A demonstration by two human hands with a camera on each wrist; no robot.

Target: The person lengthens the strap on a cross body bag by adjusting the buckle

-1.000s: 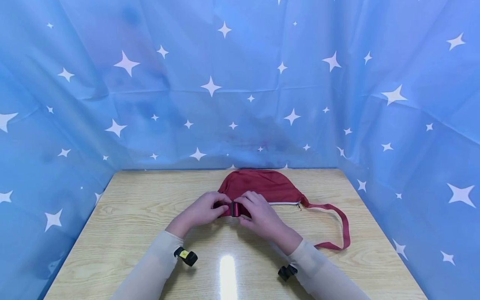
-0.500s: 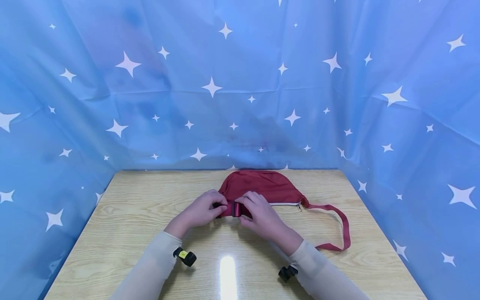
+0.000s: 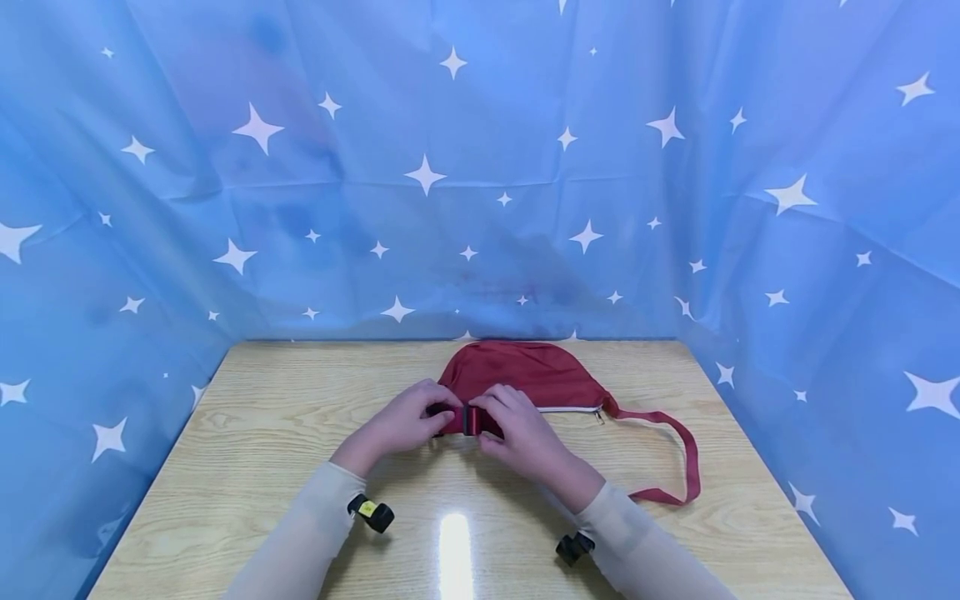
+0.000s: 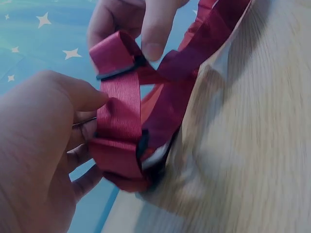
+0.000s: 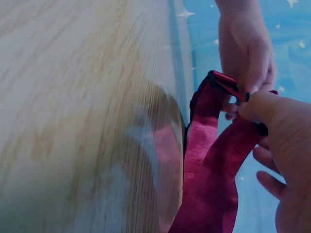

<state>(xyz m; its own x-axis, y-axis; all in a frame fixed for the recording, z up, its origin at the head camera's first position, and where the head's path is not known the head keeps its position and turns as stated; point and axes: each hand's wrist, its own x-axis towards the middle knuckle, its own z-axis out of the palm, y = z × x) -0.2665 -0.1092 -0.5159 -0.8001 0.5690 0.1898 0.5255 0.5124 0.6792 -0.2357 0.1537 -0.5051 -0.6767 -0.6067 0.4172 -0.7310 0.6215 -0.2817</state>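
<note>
A dark red waist bag with a pale zip lies at the back of the table. In front of its lower left edge, my left hand pinches the red strap between thumb and fingers. My right hand grips a folded loop of the same strap just to the right. Between the hands sits a black strap slider. The left wrist view shows the strap running through this slider, with the loop standing up beyond it. A second black fitting shows lower down, by the left fingers.
The rest of the strap curves out on the table to the right, and part of it is hidden behind the right forearm. A zip pull hangs at the bag's right end. A starry blue curtain borders the wooden table.
Both hands stay almost in place. The slider and strap loop between them have shifted and tilted slightly.
</note>
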